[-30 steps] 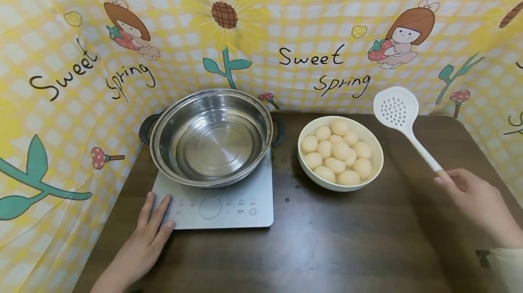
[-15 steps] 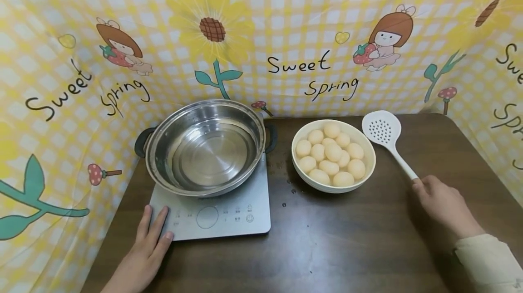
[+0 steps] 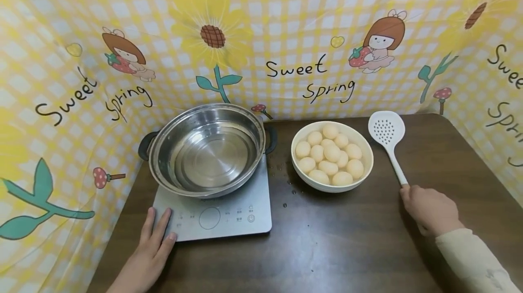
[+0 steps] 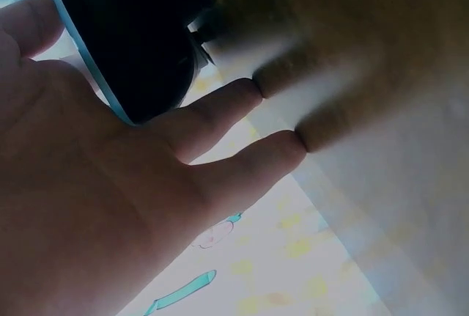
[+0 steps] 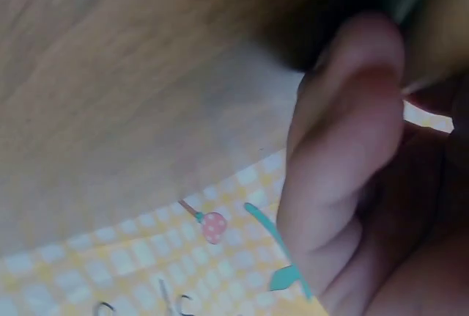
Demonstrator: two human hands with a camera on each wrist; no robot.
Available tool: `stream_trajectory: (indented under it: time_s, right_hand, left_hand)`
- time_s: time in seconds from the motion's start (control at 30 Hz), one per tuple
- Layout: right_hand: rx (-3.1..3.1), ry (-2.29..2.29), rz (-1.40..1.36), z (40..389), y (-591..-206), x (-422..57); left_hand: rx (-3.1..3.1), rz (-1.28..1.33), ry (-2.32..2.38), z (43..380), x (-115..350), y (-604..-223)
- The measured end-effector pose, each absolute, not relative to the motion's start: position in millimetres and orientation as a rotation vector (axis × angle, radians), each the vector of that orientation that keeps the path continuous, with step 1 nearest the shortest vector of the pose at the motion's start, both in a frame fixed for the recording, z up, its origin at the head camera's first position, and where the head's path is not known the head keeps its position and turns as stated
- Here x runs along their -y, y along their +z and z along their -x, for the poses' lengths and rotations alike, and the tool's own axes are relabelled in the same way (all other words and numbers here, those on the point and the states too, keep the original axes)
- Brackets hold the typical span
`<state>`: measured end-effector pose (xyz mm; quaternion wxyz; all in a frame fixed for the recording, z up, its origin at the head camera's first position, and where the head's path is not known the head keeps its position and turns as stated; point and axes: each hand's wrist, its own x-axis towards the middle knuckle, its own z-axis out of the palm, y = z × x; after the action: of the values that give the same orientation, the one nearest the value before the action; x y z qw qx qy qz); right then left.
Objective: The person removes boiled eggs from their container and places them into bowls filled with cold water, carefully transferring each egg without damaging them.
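Note:
My right hand grips the handle of a white slotted skimmer, whose perforated head lies to the right of the egg bowl. In the right wrist view, curled fingers show close over the wood. My left hand rests at the front left corner of a silver induction cooker, fingers straight; the left wrist view shows two fingertips touching the tabletop beside the cooker's dark underside. On the cooker stands a steel pot with clear water in it. A cream bowl holds several peeled eggs in liquid.
The dark wooden table carries everything. Water drops dot the wood between cooker and bowl. A yellow checked cloth hangs behind and at both sides. The pot's black side handle juts toward the bowl.
My right hand has brought the skimmer left and down toward the table, its handle now pointing more toward me. My left hand stays at the cooker's corner. The head view has shifted a little.

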<state>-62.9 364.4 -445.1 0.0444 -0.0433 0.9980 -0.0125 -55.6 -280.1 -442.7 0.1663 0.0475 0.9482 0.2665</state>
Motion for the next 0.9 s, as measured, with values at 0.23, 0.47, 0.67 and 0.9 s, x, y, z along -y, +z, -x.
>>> stream_trajectory:
  time_s: [0.23, 0.47, 0.67, 0.9]
  right_hand:
    - [-2.986, -0.362, -0.144, 88.7, -448.8, -357.8]
    - [-2.87, -0.368, -0.199, 91.6, -428.3, -356.7]
    - [-3.155, -0.38, -0.101, 78.7, -407.7, -324.2]
    - [-3.606, -0.276, 0.181, 93.6, -387.2, -263.5]
  left_hand:
    - [-2.693, -0.074, 0.77, 60.7, 279.4, -448.8]
    - [-2.804, -0.115, 0.774, 63.9, 270.6, -449.8]
    - [-3.109, -0.171, 0.748, 62.0, 256.4, -432.1]
    - [-3.323, -0.398, 0.543, 76.1, 203.2, -405.5]
